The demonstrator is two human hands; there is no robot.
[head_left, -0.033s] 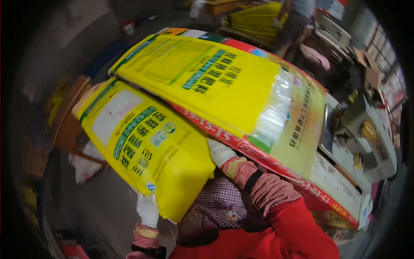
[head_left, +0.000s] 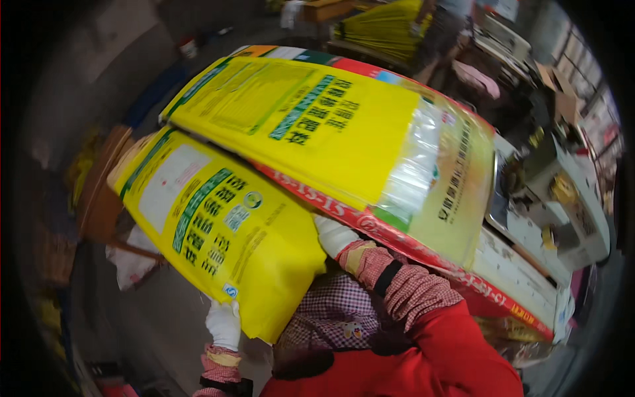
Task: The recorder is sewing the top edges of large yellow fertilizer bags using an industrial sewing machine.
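A yellow woven sack (head_left: 284, 264) with dark printing and green bands slants across the view in front of me, its far end on a brown wooden surface. My left hand (head_left: 223, 324), in a white glove, pinches its lower left edge. At the sack's right edge my right hand (head_left: 334, 235), also white-gloved, is closed on it, some fingers hidden by the sack. Beside it, on the table, lies a stack of flat sacks. On top is another yellow sack (head_left: 370, 145) with a clear, glossy strip, over a red-edged printed sack (head_left: 423, 245).
A pale sewing machine (head_left: 562, 205) stands at the right end of the table. To the left is a brown wooden stool or chair (head_left: 99, 192), with a white bag (head_left: 135, 258) below. Folded yellow sacks (head_left: 380, 30) and another person (head_left: 450, 26) are at the back.
The whole scene has shifted slightly left in view. Both hands keep their hold on the yellow sack, which has hardly moved.
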